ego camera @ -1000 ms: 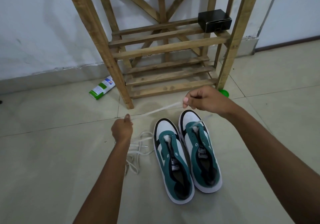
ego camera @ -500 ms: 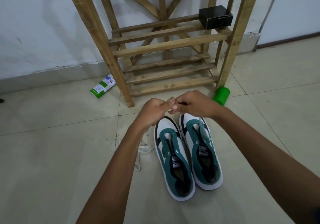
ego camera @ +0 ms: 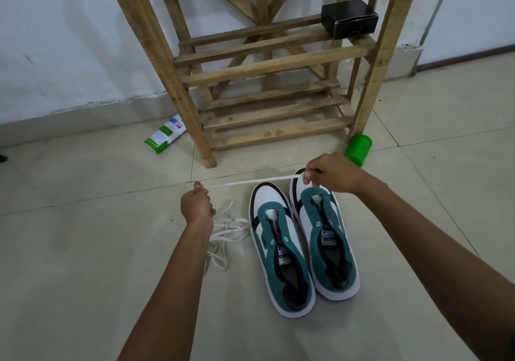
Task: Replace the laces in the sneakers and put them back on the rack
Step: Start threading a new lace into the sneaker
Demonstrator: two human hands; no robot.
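Fingers of the left hand (ego camera: 196, 205) curl round one end of a flat white shoelace (ego camera: 250, 182), pulled taut across to the right hand (ego camera: 333, 173), whose fingers pinch its other end. Loose white laces (ego camera: 227, 231) lie heaped on the tiled floor (ego camera: 83, 249) just left of two green-and-white sneakers (ego camera: 281, 252) standing side by side, unlaced. Beyond them stands the slatted wooden rack (ego camera: 267, 68), with a black box (ego camera: 348, 18) on its right end.
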